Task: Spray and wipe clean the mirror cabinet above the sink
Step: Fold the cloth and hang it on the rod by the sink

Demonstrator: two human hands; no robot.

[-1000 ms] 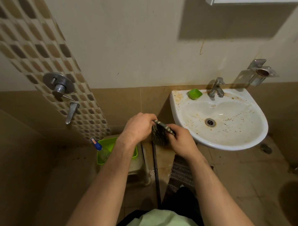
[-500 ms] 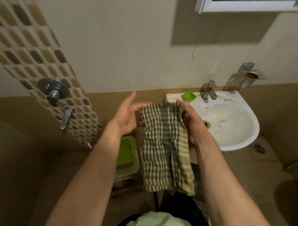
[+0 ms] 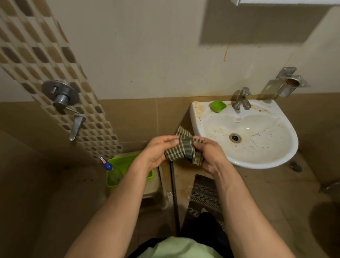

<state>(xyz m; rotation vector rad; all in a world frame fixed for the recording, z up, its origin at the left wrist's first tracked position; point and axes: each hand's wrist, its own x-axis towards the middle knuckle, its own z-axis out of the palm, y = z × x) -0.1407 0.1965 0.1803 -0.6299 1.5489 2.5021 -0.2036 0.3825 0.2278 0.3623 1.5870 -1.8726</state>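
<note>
Both hands are on the checked cloth [image 3: 184,148], bunched up between them: the left hand [image 3: 158,153] curls its fingers over the left side, the right hand [image 3: 209,152] grips the right side, one corner poking up toward the wall. They sit just left of the white sink [image 3: 287,147] (stained, brown specks round the drain [image 3: 235,137]). A small green dish [image 3: 218,105] sits on the far left rim, beside the tap [image 3: 241,99]. Near left, on the floor, a green basket [image 3: 128,161] with a blue-capped bottle [image 3: 106,163]; its label is too small to read. Far right, top edge, just the underside of the mirror cabinet [image 3: 285,1] shows, well above the hands.
</note>
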